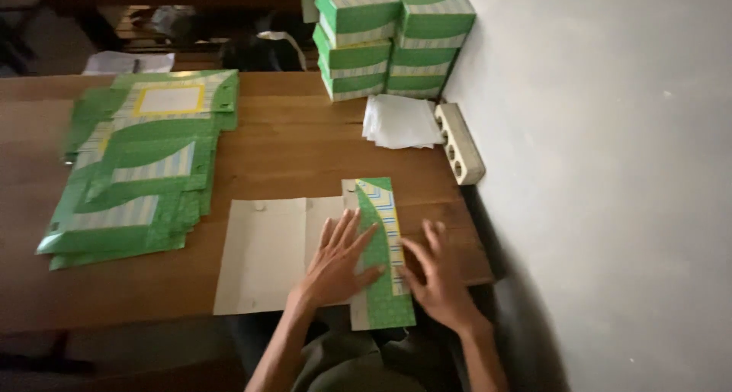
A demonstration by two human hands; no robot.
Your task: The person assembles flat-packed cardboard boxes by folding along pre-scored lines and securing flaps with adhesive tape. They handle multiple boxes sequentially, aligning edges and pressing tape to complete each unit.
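Note:
A flat cardboard box blank (pixel 263 255) lies plain side up at the near edge of a wooden table (pixel 305 144). Its right flap (pixel 381 285), green with a striped band, is folded over. My left hand (pixel 339 262) presses flat on that folded flap, fingers spread. My right hand (pixel 436 274) rests on the flap's right edge, fingers spread, pressing the fold down. Neither hand grips anything.
A spread pile of unfolded green box blanks (pixel 141 167) covers the table's left side. Several assembled green boxes (pixel 389 37) are stacked at the far right against a white wall. Beside them lie white paper sheets (pixel 398 121) and a white power strip (pixel 459 142).

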